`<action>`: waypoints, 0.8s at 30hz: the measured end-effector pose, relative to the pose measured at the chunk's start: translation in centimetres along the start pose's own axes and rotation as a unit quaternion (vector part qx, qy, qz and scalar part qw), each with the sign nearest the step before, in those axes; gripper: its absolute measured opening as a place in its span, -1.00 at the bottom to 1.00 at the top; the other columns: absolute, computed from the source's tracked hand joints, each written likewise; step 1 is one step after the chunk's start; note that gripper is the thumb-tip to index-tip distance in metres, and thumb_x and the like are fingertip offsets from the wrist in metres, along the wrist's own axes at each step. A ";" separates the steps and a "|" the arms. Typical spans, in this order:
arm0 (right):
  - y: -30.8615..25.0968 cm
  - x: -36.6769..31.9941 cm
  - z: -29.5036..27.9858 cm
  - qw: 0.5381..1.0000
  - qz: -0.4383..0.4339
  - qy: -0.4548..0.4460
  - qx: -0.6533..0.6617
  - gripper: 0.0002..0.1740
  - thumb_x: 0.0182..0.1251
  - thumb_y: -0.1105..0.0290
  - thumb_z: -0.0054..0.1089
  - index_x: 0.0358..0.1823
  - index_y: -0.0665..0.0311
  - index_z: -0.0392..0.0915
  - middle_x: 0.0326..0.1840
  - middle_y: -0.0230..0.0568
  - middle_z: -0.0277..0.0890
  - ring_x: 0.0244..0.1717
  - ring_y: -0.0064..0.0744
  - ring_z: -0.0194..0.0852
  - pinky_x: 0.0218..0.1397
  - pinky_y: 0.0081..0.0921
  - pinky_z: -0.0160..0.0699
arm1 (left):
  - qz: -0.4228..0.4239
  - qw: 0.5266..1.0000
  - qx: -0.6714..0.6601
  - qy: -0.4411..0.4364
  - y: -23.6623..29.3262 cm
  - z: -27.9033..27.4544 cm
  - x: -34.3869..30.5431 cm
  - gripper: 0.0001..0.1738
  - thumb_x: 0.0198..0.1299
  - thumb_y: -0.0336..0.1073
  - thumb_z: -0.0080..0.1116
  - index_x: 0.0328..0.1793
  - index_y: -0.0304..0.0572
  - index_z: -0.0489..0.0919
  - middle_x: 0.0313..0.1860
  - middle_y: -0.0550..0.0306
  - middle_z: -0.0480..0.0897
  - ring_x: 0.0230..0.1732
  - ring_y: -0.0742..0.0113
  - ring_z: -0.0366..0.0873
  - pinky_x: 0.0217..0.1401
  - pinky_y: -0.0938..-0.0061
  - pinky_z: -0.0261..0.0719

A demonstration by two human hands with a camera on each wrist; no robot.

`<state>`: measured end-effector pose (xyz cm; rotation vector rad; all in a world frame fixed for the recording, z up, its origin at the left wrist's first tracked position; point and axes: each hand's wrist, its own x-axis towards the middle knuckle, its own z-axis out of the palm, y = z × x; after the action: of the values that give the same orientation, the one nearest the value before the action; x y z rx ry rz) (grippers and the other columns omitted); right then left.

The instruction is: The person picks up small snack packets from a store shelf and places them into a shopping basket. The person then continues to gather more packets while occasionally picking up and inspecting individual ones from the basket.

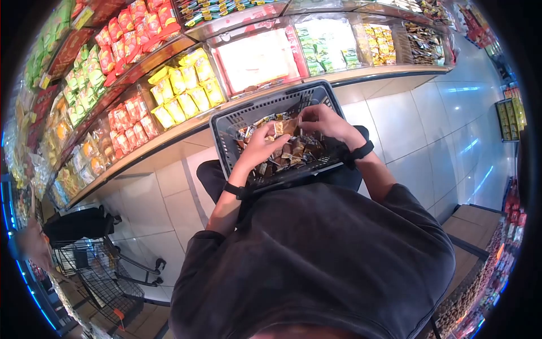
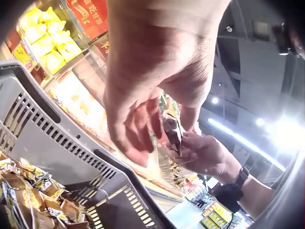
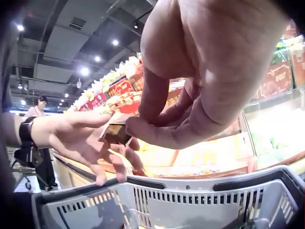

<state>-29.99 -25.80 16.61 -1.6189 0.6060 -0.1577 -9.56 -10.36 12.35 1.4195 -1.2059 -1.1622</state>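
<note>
Above a grey shopping basket [image 1: 223, 148], my right hand [image 1: 327, 121] pinches a small brown wrapped snack [image 3: 116, 132] between thumb and fingertips. My left hand [image 1: 264, 148] is close beside it, its fingers spread and loosely bent around the near side of the packet. In the left wrist view, the snack [image 2: 172, 131] shows between the left thumb and fingers, with the right hand [image 2: 205, 155] at its lower end. Many similar small wrapped snacks [image 1: 293, 152] in brown and yellow fill the bottom of the basket.
The basket rests at the person's lap. Ahead is a shelf edge [image 1: 389, 70] with bins of yellow packets [image 1: 189, 87] and red packets [image 1: 132, 121]. A wire shopping cart [image 1: 99, 277] stands at the left, and a wooden-topped stand [image 1: 474, 226] at the right. Another person [image 3: 40, 107] is in the background.
</note>
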 end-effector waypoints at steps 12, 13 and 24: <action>-9.5 -3.0 3.3 0.961 -0.247 0.101 -0.071 -0.83 0.23 0.69 0.36 -0.17 0.39 0.65 -0.04 -0.23 0.63 -0.08 -0.49 0.68 -0.15 -0.54 0.66 | 0.009 0.948 -0.319 0.009 9.6 -1.5 -3.0 -0.58 0.53 -0.28 0.08 0.26 -0.59 0.49 -0.06 -0.21 0.73 -0.20 0.21 0.77 -0.16 0.32 0.77; -9.9 -3.2 3.4 0.941 -0.294 0.115 -0.122 -0.80 0.17 0.73 0.35 -0.19 0.38 0.66 -0.03 -0.21 0.63 -0.05 -0.43 0.68 -0.10 -0.51 0.67 | 0.012 0.940 -0.340 0.018 9.9 -1.5 -3.2 -0.59 0.54 -0.26 0.06 0.27 -0.55 0.51 -0.07 -0.17 0.73 -0.22 0.22 0.76 -0.15 0.31 0.77; -10.9 -3.8 5.8 0.958 -0.093 0.083 0.259 -0.69 0.41 0.58 0.26 0.15 0.36 0.53 0.01 -0.37 0.56 -0.13 -0.65 0.55 -0.19 -0.64 0.56 | 0.065 0.981 -0.168 0.076 14.9 -2.1 -5.0 -0.63 0.45 -0.43 0.11 0.34 -0.32 0.53 -0.19 0.09 0.70 -0.39 0.52 0.63 -0.43 0.67 0.54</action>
<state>-27.49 -18.65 27.05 -1.1538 0.4858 -0.5513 -9.89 -6.84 27.77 1.1344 -0.9300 -1.0878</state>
